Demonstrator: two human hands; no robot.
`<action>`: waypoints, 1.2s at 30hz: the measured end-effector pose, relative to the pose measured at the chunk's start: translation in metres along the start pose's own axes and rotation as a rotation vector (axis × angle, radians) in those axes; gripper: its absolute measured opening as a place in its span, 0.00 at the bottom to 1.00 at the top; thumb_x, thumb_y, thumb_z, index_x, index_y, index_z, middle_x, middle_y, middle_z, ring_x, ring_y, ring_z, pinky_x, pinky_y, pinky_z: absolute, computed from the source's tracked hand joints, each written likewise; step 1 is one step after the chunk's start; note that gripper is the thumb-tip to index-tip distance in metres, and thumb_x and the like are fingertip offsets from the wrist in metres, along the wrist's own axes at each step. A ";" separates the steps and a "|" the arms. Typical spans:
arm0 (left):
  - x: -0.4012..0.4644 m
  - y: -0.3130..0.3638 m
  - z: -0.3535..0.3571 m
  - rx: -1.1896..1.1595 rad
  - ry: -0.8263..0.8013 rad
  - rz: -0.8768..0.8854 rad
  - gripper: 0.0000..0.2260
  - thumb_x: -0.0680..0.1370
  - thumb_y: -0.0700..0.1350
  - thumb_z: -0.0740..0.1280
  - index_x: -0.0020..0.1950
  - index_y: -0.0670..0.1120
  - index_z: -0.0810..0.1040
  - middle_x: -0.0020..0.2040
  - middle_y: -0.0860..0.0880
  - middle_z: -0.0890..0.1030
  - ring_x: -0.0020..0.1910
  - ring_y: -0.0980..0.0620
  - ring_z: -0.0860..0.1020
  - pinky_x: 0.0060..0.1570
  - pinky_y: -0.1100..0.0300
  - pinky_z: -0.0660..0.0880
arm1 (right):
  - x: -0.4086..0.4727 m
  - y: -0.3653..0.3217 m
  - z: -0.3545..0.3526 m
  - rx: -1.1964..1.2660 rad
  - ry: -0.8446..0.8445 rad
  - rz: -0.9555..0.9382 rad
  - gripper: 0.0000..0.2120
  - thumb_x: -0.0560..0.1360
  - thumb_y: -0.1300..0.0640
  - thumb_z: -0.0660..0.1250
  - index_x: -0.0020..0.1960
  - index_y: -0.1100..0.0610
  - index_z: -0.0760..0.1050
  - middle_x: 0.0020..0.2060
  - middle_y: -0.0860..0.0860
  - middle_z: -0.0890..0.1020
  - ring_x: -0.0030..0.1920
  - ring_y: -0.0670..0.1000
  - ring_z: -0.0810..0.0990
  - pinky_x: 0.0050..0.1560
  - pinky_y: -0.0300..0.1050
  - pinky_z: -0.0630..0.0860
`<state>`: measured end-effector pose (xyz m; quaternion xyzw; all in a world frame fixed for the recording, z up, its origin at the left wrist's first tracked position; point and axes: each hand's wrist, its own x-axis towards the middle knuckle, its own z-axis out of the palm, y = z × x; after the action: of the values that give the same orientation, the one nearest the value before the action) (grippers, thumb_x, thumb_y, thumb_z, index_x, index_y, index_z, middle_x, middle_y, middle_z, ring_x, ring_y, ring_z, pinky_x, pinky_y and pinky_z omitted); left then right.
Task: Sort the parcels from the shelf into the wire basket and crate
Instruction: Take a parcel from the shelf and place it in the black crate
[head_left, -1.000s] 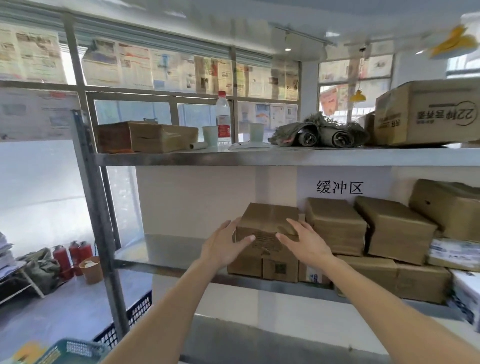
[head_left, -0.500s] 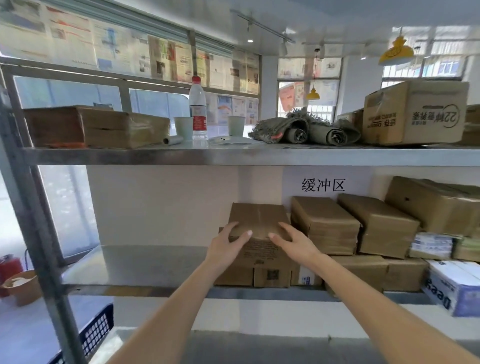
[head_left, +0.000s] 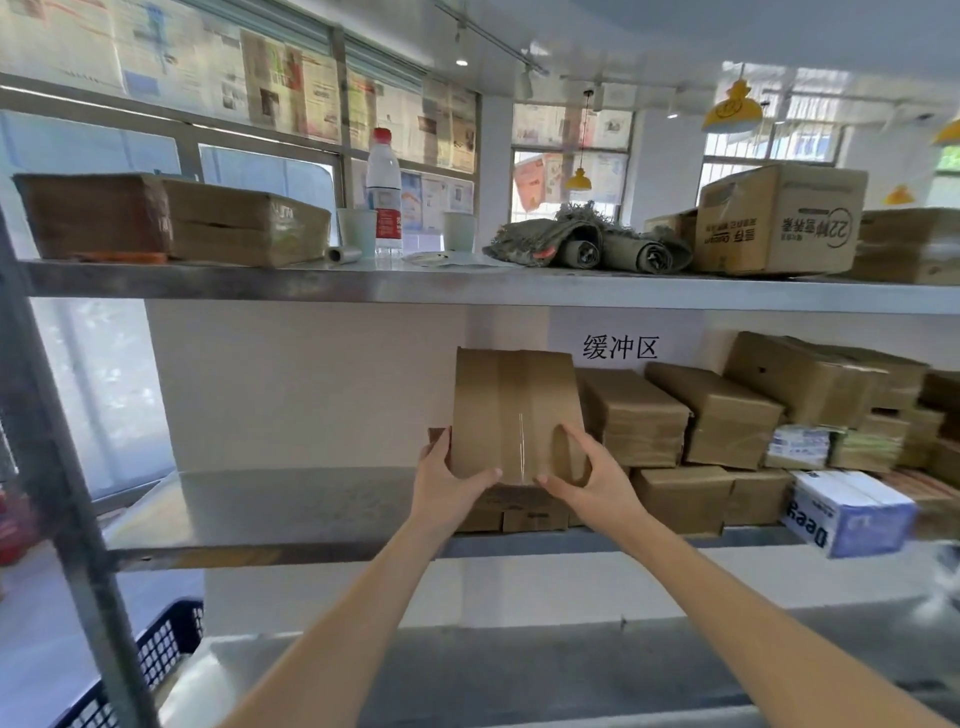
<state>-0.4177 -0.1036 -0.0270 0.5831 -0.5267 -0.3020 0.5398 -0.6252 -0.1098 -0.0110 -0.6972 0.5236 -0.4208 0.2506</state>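
Both the left hand (head_left: 447, 480) and the right hand (head_left: 592, 480) gripped one cardboard parcel (head_left: 511, 413), tilted between them over the middle shelf (head_left: 291, 501); many stacked parcels (head_left: 717, 415) rightward remained unsorted.

- Daylight came in through the windows (head_left: 561, 171) behind the rack, and the room was bright.
- The panes at far left (head_left: 98, 395) were washed out.
- Wide-angle distortion bent the steel upright (head_left: 57, 467).
- The blue-and-white box (head_left: 852, 512) was smeared by blur.
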 end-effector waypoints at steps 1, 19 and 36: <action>-0.005 0.000 0.001 -0.023 -0.006 0.006 0.44 0.70 0.52 0.80 0.81 0.52 0.59 0.74 0.52 0.66 0.70 0.50 0.69 0.71 0.50 0.68 | -0.006 -0.001 -0.005 -0.003 0.003 0.004 0.39 0.75 0.50 0.75 0.80 0.45 0.59 0.76 0.45 0.66 0.75 0.48 0.64 0.72 0.47 0.64; -0.156 0.116 0.092 -0.015 -0.078 0.309 0.42 0.69 0.54 0.80 0.76 0.54 0.60 0.66 0.54 0.63 0.66 0.54 0.66 0.68 0.53 0.71 | -0.132 -0.010 -0.158 0.372 -0.085 0.229 0.36 0.79 0.37 0.62 0.82 0.43 0.50 0.79 0.46 0.61 0.77 0.52 0.63 0.73 0.50 0.63; -0.262 0.195 0.205 -0.491 -0.487 0.074 0.15 0.84 0.61 0.54 0.66 0.65 0.75 0.61 0.53 0.82 0.61 0.51 0.78 0.61 0.49 0.75 | -0.230 0.005 -0.291 0.532 0.208 0.176 0.29 0.76 0.37 0.67 0.75 0.40 0.66 0.66 0.46 0.78 0.64 0.53 0.78 0.59 0.59 0.81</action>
<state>-0.7318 0.1055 0.0531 0.3270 -0.5724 -0.5301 0.5333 -0.8971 0.1316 0.0618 -0.5121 0.4764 -0.5891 0.4048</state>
